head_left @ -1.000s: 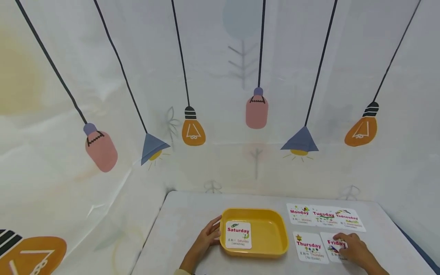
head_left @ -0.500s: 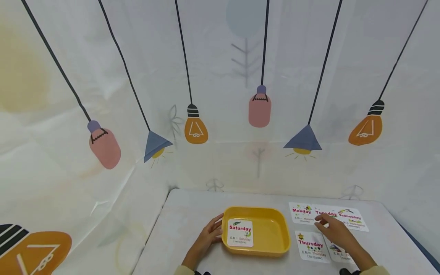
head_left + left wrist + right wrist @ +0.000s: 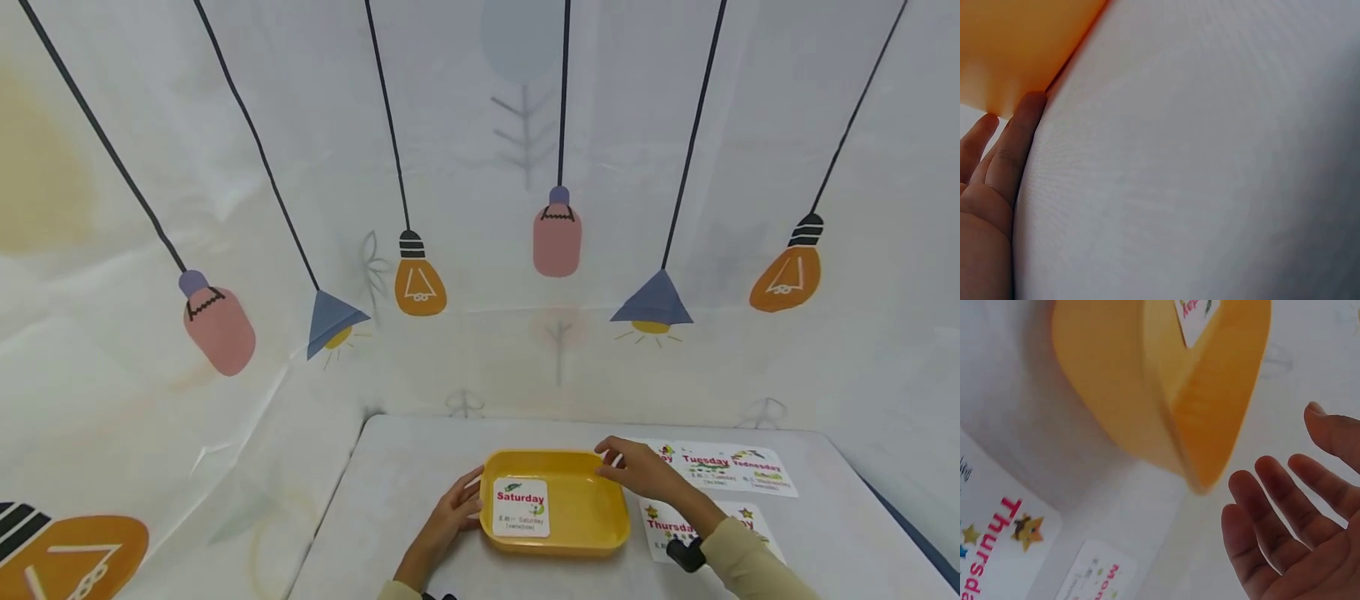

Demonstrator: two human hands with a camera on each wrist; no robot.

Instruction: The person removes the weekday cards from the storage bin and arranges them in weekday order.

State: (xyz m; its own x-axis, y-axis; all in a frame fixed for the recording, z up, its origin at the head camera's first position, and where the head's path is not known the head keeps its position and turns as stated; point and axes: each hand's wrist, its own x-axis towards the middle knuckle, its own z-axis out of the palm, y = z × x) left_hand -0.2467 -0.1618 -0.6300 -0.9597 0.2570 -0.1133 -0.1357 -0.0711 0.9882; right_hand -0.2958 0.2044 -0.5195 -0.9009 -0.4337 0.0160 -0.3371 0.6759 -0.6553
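Observation:
A yellow plastic tray [image 3: 581, 504] stands on the white table, with a card reading "Saturday" [image 3: 521, 521] lying in its left part. My left hand [image 3: 444, 525] rests against the tray's left side; in the left wrist view its fingertips touch the yellow wall [image 3: 1029, 37]. Over the tray's back right corner, my right hand [image 3: 641, 471] hovers with nothing in it. The right wrist view has its fingers spread and loosely bent, apart from the tray rim.
Right of the tray lie the Tuesday card [image 3: 708, 471], Wednesday card [image 3: 765, 477] and Thursday card [image 3: 663, 542]. The Monday card [image 3: 1100, 572] is partly behind my right hand in the head view. My sleeve covers part of the Friday card [image 3: 753, 521]. A printed wall sheet [image 3: 465, 358] rises behind the table.
My right hand has left the Friday card, passed over the other cards and come to the tray's back right corner. My left hand stays at the tray.

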